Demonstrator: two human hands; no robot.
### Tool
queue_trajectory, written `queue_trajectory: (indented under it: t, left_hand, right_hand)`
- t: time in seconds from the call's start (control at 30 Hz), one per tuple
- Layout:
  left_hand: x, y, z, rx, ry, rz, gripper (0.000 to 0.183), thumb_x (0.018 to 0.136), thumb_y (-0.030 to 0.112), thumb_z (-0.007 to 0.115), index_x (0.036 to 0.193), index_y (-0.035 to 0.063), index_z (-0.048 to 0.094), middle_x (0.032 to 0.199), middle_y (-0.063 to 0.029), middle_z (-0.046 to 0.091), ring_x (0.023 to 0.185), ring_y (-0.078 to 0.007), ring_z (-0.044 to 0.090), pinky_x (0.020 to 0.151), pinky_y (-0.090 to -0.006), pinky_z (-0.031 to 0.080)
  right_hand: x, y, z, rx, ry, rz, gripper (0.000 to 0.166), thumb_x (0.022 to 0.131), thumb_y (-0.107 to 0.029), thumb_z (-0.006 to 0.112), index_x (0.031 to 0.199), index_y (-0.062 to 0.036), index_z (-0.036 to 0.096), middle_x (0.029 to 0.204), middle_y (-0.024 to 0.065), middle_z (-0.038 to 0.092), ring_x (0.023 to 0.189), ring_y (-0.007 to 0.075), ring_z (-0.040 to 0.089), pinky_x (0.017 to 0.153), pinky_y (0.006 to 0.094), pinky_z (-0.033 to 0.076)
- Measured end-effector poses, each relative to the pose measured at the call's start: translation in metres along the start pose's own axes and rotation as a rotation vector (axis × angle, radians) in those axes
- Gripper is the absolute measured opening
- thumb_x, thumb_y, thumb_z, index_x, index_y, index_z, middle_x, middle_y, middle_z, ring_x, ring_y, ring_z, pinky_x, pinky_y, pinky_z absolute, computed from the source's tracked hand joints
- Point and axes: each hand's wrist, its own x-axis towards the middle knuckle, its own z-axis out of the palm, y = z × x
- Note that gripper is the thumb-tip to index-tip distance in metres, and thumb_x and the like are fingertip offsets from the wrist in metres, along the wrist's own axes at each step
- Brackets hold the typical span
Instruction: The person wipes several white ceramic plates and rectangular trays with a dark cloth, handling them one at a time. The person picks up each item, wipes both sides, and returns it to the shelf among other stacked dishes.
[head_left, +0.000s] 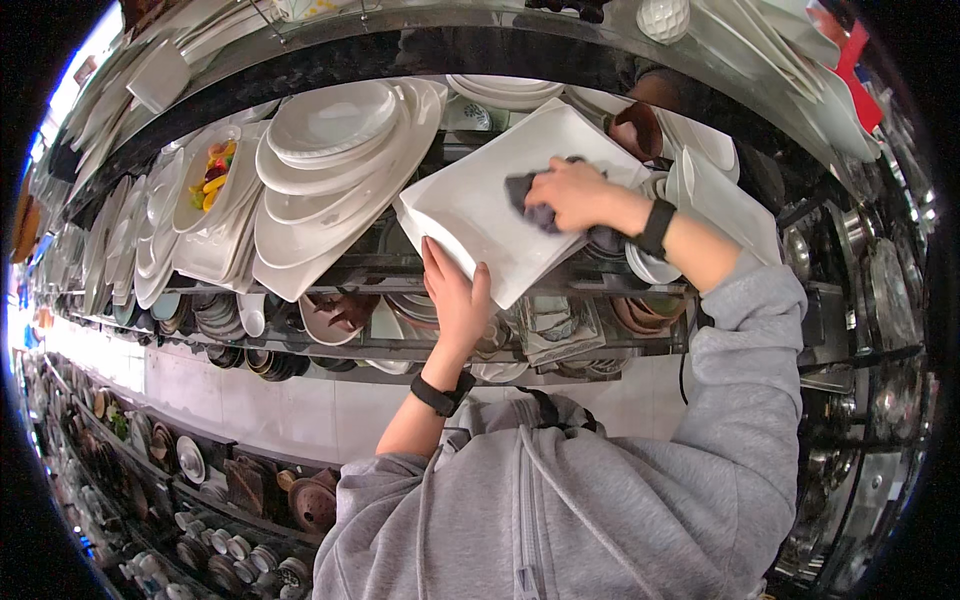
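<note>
A large square white plate lies tilted on the glass shelf in front of me, with at least one more plate edge showing beneath it. My left hand steadies its near left edge, the thumb and fingers spread along the rim. A dark grey cloth is bunched under the fingers of my right hand, pressed against the plate's upper face. The cloth and right hand look slightly blurred. Black bands circle both wrists.
Stacked white oval dishes stand just left of the plate. Further left, a dish holds colourful pieces. A brown pot and more white plates sit to the right. A dark shelf edge curves overhead; lower shelves hold bowls.
</note>
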Motion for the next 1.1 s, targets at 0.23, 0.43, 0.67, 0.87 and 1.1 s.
queue_trajectory:
  t: [0.23,0.43,0.67,0.87,1.1]
  left_hand:
    - [-0.001,0.004,0.0,0.043,-0.019,-0.011,0.084,0.085,0.026,0.055,0.142,-0.011,0.007,0.147,-0.0322,0.014,0.134,-0.0451,0.021,0.111,-0.0514,0.013]
    - [-0.002,0.0,0.002,0.049,0.001,0.002,0.084,0.085,0.027,0.055,0.143,-0.0098,0.007,0.148,-0.0303,0.015,0.134,-0.0443,0.022,0.11,-0.0537,0.013]
    - [-0.002,-0.003,0.0,0.081,0.008,0.006,0.083,0.087,0.031,0.054,0.143,-0.0093,0.008,0.147,-0.0306,0.016,0.133,-0.0455,0.024,0.109,-0.0557,0.014]
    - [-0.002,0.001,0.0,0.05,0.005,0.002,0.083,0.087,0.033,0.052,0.143,-0.0091,0.008,0.147,-0.0301,0.015,0.134,-0.0442,0.023,0.109,-0.0561,0.013]
    - [-0.002,-0.002,0.001,0.052,0.018,0.037,0.08,0.089,0.033,0.05,0.144,-0.0084,0.009,0.147,-0.0304,0.015,0.133,-0.0458,0.023,0.11,-0.0505,0.017]
  right_hand:
    - [0.045,0.069,0.007,0.019,0.027,0.456,0.04,0.068,-0.018,0.058,0.105,-0.0051,0.064,0.109,0.0155,0.063,0.104,0.0388,0.058,0.086,0.0474,0.05]
    - [0.082,-0.014,0.007,0.314,0.33,-0.221,0.042,0.064,-0.024,0.064,0.103,-0.0101,0.063,0.097,0.0168,0.065,0.09,0.0365,0.063,0.078,0.0469,0.05]
    - [0.093,-0.065,-0.014,0.345,0.267,-0.349,0.055,0.064,-0.014,0.061,0.119,-0.0124,0.061,0.12,0.0055,0.06,0.097,0.0339,0.055,0.089,0.0383,0.046]
    - [0.072,-0.045,-0.019,0.065,0.015,-0.083,0.054,0.067,-0.014,0.059,0.121,-0.0232,0.061,0.119,0.0052,0.062,0.106,0.0333,0.054,0.086,0.0403,0.05]
    - [0.087,-0.061,-0.011,0.309,0.23,-0.245,0.043,0.066,-0.011,0.058,0.106,-0.0194,0.067,0.1,0.0055,0.067,0.101,0.0345,0.055,0.081,0.0434,0.05]
